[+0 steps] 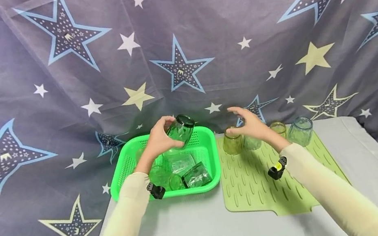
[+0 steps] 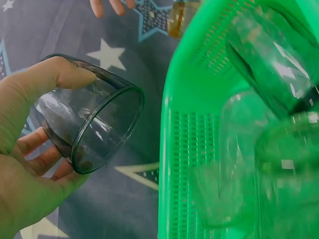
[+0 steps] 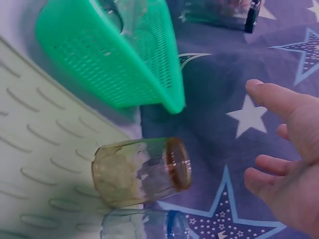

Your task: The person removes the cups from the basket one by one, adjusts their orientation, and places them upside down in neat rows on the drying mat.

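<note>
My left hand [image 1: 158, 140] grips a dark smoky glass tumbler [image 1: 181, 130] above the green basket's back right part. The tumbler is tilted, and its open mouth shows in the left wrist view, with the thumb on one side and fingers curled round the other. My right hand [image 1: 252, 125] hovers over the drying mat with thumb and fingers spread, holding nothing. Just below it an amber glass [image 1: 233, 145] stands on the mat, beside a pale bluish glass [image 1: 252, 143] partly hidden by the hand. In the right wrist view, that amber glass [image 3: 132, 174] is apart from the fingers.
The green basket [image 1: 212, 143] holds several glasses, among them a dark one [image 1: 197, 175] lying on its side. On the ridged green mat [image 1: 252, 190] also stand a yellow glass [image 1: 279, 128] and a blue glass [image 1: 301, 132]. A star-patterned curtain [image 1: 227, 79] hangs behind.
</note>
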{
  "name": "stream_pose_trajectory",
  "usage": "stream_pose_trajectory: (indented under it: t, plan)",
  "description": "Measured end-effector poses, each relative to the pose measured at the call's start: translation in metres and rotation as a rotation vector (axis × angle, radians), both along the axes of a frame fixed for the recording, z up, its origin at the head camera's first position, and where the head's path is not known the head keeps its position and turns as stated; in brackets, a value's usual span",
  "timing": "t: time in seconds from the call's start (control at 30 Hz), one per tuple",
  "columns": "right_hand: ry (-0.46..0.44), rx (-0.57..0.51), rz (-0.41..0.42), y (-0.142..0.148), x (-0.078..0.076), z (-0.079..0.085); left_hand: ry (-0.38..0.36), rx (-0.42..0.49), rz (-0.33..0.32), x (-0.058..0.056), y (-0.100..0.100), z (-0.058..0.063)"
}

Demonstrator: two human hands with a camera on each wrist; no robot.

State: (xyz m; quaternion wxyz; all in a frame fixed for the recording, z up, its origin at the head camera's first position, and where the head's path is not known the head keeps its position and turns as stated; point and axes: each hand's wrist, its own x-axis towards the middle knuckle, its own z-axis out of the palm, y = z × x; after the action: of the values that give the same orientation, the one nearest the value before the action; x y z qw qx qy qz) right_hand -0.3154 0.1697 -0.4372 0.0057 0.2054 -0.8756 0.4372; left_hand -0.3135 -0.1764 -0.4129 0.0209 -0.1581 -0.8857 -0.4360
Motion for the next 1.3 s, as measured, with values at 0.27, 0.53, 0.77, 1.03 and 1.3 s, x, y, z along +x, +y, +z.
stream_pose_trajectory:
  t: [0.27, 0.53, 0.77, 1.03, 1.3]
  plan:
    - [-0.016, -0.135, -0.004, 0.009, 0.015, 0.011, 0.033, 0.072, -0.045, -0.001, 0.022, -0.001]
    - [0.004, -0.234, 0.013, 0.014, 0.023, 0.019, 0.017, 0.159, -0.071, -0.002, 0.044, -0.001]
    - [0.012, -0.295, 0.036, 0.008, 0.03, 0.015, -0.02, 0.264, -0.099, 0.001, 0.066, -0.007]
    - [-0.015, -0.359, 0.049, -0.002, 0.039, 0.018, -0.004, 0.286, -0.124, 0.013, 0.083, -0.006]
    - [-0.03, -0.429, 0.06, -0.008, 0.041, 0.021, 0.035, 0.284, -0.164, 0.019, 0.093, -0.002]
